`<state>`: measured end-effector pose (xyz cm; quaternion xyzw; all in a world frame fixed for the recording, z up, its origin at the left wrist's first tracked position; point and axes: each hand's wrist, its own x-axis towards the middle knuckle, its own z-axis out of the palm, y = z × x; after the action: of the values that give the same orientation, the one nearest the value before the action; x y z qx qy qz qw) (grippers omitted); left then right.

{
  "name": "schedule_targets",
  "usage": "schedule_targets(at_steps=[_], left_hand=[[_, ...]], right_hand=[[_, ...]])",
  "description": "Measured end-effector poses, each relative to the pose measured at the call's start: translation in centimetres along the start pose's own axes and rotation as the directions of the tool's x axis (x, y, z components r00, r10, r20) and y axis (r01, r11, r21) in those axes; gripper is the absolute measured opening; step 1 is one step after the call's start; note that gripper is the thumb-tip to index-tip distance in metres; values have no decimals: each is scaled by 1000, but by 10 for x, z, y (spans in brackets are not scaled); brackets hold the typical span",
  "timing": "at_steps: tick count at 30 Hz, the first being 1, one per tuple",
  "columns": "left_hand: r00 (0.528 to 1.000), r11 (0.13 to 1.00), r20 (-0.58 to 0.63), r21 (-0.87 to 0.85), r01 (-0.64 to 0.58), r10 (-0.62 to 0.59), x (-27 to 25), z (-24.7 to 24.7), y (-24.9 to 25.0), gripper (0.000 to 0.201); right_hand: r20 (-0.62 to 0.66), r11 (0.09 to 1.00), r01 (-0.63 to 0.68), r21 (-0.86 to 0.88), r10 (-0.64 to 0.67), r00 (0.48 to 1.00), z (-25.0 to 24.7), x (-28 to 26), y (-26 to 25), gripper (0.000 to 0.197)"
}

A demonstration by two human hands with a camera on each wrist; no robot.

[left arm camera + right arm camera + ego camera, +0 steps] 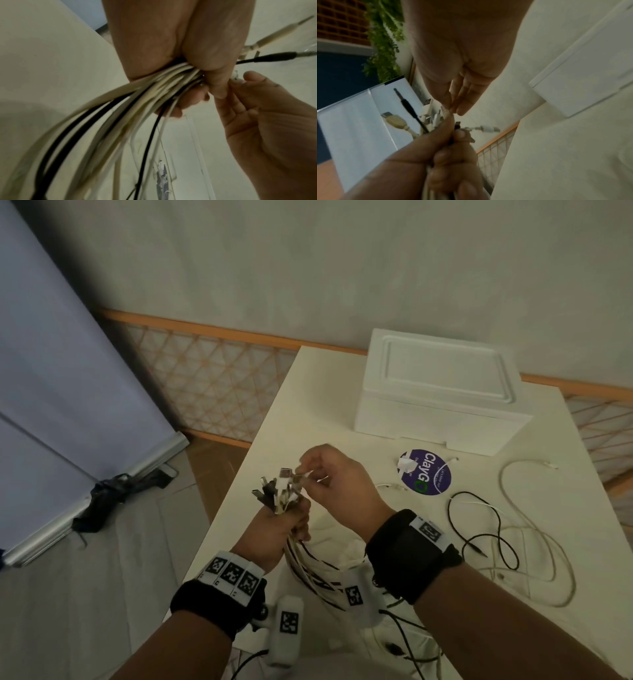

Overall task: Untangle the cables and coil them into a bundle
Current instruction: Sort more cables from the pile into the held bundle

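1. Closest in, a thick bunch of cables is gripped in the left hand, fingers curled tight round it. White and black strands hang down from under the fist toward the surface.
2. Just above that fist, the connector ends are fanned out like a bouquet: USB plugs, an audio jack, the lot.
3. One of those plug ends is pinched between thumb and fingertips of the right hand; the other fingers are loosely extended. Exactly which plug can't be told.
4. So the gathering part looks mostly done: many cables are lined up by their ends in one grip. No coiling is seen yet, it's just a hanging sheaf.
5. To the right of the right hand, a few loose cables are left lying on the surface, a thin black one among them. Those would probably need picking up and adding first.
6. Beyond the hands, a purple round sticker and a white foam box are sat on the surface, untouched.
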<state>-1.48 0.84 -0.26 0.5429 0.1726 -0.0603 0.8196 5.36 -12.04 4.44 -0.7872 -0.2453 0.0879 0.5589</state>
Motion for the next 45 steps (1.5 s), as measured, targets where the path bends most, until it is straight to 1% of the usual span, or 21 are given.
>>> schedule_targets(at_steps=[2, 3, 4, 6, 8, 10, 13, 15, 16, 18, 20, 21, 23, 25, 26, 29, 31, 35, 40, 43, 45], left_hand=[[1000, 995, 16, -99, -12, 14, 0, 4, 3, 14], [999, 989, 35, -148, -15, 20, 0, 5, 5, 17], [998, 984, 60, -178, -14, 25, -2, 7, 8, 20], [991, 979, 124, -201, -23, 48, -4, 9, 14, 31], [987, 974, 157, -228, -3, 39, -5, 7, 17, 50], [987, 976, 158, -220, 0, 36, -7, 5, 19, 56], [991, 974, 126, -224, -25, 54, -8, -4, 23, 53], [999, 964, 42, -265, -11, 23, -5, -16, 27, 53], [1000, 960, -6, -279, -2, 0, -4, -22, 29, 57], [994, 948, -100, -319, 1, -35, 2, -36, 31, 63], [976, 932, -205, -362, -1, -78, 10, -47, 27, 63], [962, 929, -252, -371, 5, -106, 14, -50, 23, 61], [936, 935, -308, -350, 53, -168, 21, -47, 13, 55], [928, 951, -307, -284, 123, -211, 30, -40, 6, 48], [929, 955, -289, -252, 157, -229, 34, -36, 5, 43], [933, 950, -232, -216, 227, -275, 44, -23, 3, 36], [932, 947, -212, -197, 255, -295, 49, -16, 2, 38], [923, 941, -195, -145, 306, -331, 54, -8, 4, 42], [899, 916, -179, -136, 378, -398, 58, 4, 4, 50], [895, 910, -173, -127, 394, -411, 61, 11, 3, 46], [892, 907, -169, -113, 405, -419, 63, 15, 3, 47]], right_hand=[[-6, 972, -108, 209, 112, 994, 6, -2, 2, 36], [47, 940, -187, 285, 182, 982, 9, -4, 4, 33], [137, 901, -279, 332, 247, 959, 11, -6, 7, 29], [336, 854, -394, 340, 280, 899, 16, -15, 17, 41], [435, 891, -402, 210, 283, 855, 17, -27, 25, 52], [463, 925, -380, -1, 337, 820, 13, -35, 29, 52], [466, 897, -190, -400, 378, 800, -4, -44, 40, 45], [392, 764, -80, -640, 414, 822, -26, -55, 54, 47], [317, 690, -99, -717, 449, 835, -42, -62, 67, 49], [149, 557, -222, -801, 544, 826, -76, -80, 91, 46], [34, 451, -326, -831, 626, 779, -106, -97, 106, 43], [1, 448, -381, -809, 649, 761, -117, -103, 111, 42], [15, 502, -431, -750, 665, 747, -129, -109, 111, 34], [79, 578, -428, -694, 653, 753, -132, -106, 101, 16], [75, 613, -460, -643, 648, 758, -132, -101, 97, 18], [-76, 677, -553, -485, 598, 798, -133, -79, 97, 22], [-197, 645, -566, -514, 553, 809, -135, -64, 103, 23], [-355, 551, -639, -536, 540, 763, -142, -38, 131, 33], [-376, 264, -604, -752, 581, 722, -137, -23, 165, 33], [-396, 188, -542, -819, 497, 772, -128, -19, 165, 29], [-374, 273, -508, -817, 420, 827, -125, -17, 157, 26]])
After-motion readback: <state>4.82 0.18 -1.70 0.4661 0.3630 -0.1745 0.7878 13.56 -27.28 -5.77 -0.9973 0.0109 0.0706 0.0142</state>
